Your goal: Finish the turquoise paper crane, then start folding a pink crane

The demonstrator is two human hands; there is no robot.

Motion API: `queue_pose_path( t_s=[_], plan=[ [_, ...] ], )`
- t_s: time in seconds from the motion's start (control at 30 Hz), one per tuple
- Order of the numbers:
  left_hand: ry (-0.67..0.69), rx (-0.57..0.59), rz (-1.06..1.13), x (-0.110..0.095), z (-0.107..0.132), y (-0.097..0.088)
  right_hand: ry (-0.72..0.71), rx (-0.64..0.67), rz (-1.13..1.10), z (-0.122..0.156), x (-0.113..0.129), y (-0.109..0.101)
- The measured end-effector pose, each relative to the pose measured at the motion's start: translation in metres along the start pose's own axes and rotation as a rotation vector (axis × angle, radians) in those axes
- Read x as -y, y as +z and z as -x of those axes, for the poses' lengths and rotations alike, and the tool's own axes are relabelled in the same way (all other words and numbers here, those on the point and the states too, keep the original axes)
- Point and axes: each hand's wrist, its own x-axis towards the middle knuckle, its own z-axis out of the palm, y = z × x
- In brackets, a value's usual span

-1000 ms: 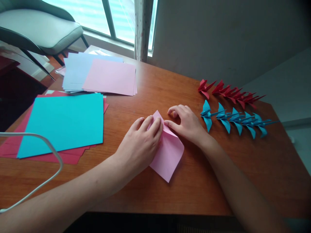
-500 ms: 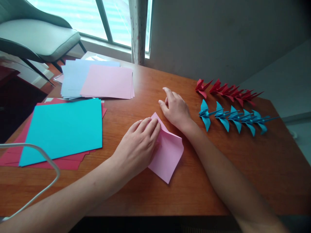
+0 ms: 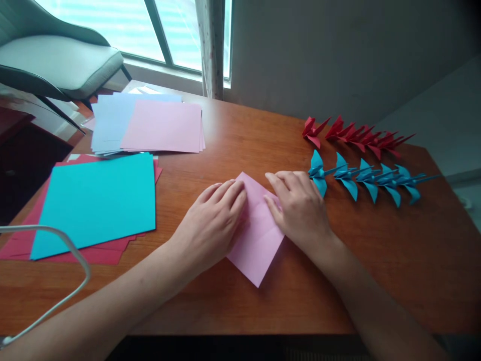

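A pink square of origami paper [image 3: 257, 245] lies on the table, turned so that one corner points toward me, with faint creases across it. My left hand [image 3: 214, 220] covers its left corner, fingers together and curled down onto the sheet. At the right corner is my right hand [image 3: 300, 205], its thumb and fingers closed about the paper's edge; the corner itself is hidden beneath them. Just behind the right hand stands the nearest of the blue paper cranes [image 3: 317, 170], partly covered by it.
Red paper cranes [image 3: 311, 131] form a row behind the blue ones. On the left are turquoise sheets [image 3: 97, 200] over red sheets [image 3: 105, 254], and farther back pink sheets [image 3: 165, 125] over pale blue ones [image 3: 108, 125]. A white cable [image 3: 80, 260] loops at the left edge.
My right hand has come down from above the table onto the paper's right corner. That side, raised and curled before, now lies flatter. My left hand stays on the left corner.
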Motion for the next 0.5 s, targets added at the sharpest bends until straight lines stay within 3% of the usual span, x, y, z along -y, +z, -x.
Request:
queue_pose_path(
  t_s=[0.13,0.27,0.5],
  plan=[
    [0.020,-0.020,0.005,0.002,0.000,0.001,-0.029,-0.061,0.031,-0.001,-0.001,0.010],
    [-0.006,-0.046,-0.016,0.005,-0.001,-0.001,-0.098,0.036,-0.021,0.002,0.004,0.012],
    [-0.333,0.028,-0.214,0.012,-0.004,-0.017,0.033,0.090,-0.036,0.006,0.007,0.014]
  ],
)
